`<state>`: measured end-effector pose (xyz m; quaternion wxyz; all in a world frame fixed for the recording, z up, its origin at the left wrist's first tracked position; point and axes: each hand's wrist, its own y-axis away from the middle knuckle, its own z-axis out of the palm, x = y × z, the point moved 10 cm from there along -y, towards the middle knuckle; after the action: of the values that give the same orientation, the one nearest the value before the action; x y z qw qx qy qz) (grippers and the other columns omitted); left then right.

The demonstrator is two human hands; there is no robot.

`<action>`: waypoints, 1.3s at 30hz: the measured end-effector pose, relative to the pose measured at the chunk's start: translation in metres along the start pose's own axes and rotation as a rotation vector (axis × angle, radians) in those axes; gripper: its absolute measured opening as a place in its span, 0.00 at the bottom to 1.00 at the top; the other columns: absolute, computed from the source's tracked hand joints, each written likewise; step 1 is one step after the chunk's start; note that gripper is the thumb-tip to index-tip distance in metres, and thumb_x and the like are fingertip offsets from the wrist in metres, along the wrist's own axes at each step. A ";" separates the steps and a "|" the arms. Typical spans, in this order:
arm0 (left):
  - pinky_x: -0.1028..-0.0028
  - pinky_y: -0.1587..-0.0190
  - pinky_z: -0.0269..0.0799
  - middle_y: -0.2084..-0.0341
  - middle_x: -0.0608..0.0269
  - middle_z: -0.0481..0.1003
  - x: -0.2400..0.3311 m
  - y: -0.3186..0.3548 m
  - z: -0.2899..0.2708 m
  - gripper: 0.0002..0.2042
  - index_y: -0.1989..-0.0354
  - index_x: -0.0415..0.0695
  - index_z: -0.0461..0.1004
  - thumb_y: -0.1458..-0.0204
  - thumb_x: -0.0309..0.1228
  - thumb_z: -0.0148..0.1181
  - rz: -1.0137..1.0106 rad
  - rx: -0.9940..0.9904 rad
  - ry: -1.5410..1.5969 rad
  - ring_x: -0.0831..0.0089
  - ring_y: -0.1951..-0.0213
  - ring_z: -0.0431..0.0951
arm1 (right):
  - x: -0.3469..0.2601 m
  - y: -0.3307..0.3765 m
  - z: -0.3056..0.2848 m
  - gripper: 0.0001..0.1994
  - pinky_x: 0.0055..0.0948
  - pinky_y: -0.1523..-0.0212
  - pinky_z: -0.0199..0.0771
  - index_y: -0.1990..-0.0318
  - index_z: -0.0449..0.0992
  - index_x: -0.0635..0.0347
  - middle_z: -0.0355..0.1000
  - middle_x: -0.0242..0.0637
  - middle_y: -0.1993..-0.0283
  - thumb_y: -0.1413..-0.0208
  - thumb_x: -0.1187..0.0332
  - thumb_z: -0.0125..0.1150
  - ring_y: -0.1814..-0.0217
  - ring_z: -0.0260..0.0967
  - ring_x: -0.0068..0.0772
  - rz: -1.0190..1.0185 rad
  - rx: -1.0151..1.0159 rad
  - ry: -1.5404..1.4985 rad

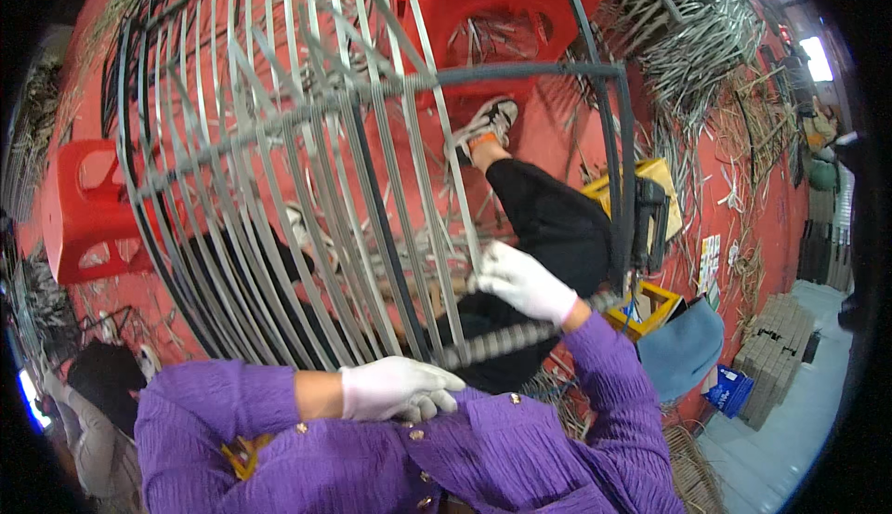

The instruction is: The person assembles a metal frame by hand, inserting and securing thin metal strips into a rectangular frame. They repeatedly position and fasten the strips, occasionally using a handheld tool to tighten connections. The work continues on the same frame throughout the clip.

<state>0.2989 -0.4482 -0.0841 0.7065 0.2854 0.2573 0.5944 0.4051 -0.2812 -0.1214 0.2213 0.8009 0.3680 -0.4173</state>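
Note:
A dark metal frame (530, 72) with many flat grey strips (325, 207) running across it lies over my lap. My right hand (525, 283), in a white glove, pinches one grey strip (462, 200) at the right side of the row. My left hand (400, 388), gloved the same way, is by the near rail (506, 342), which is wound with grey strip. Its front fingers reach out to the right and the lower ones bend loosely; nothing shows in them. Part of the near rail is hidden behind this hand.
Red plastic stools (502, 3) stand beyond the frame and at the left (88, 212). Bundles of loose grey strips (701, 49) lie at the far right. A yellow crate (650, 309) and a blue cloth (683, 351) are beside my right arm. Scraps litter the red floor.

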 end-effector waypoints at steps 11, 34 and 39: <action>0.75 0.63 0.78 0.72 0.64 0.70 -0.026 -0.134 0.001 0.10 0.49 0.38 0.67 0.32 0.28 0.43 0.483 -0.001 1.000 0.74 0.70 0.74 | 0.005 0.020 0.054 0.16 0.28 0.58 0.73 0.59 0.83 0.65 0.80 0.37 0.66 0.42 0.59 0.63 0.65 0.73 0.24 0.341 -0.651 -0.284; 0.69 0.61 0.77 0.67 0.57 0.81 0.218 0.131 0.037 0.10 0.57 0.44 0.80 0.41 0.36 0.59 1.395 1.045 -1.369 0.66 0.67 0.81 | -0.016 0.029 0.044 0.16 0.20 0.68 0.68 0.60 0.81 0.62 0.74 0.28 0.71 0.36 0.58 0.57 0.71 0.66 0.17 0.232 -0.554 -0.731; 0.62 0.69 0.76 0.72 0.59 0.77 0.280 0.174 -0.022 0.09 0.55 0.49 0.73 0.40 0.34 0.50 1.060 1.840 -1.865 0.58 0.69 0.80 | -0.022 -0.006 0.001 0.13 0.22 0.67 0.70 0.61 0.81 0.63 0.75 0.30 0.70 0.37 0.62 0.56 0.70 0.68 0.20 0.192 -0.356 -0.562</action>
<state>0.2082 -0.1471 0.0170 -0.1250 0.9817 -0.1435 0.0037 0.3919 -0.2872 -0.1038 0.4884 0.6345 0.2828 -0.5281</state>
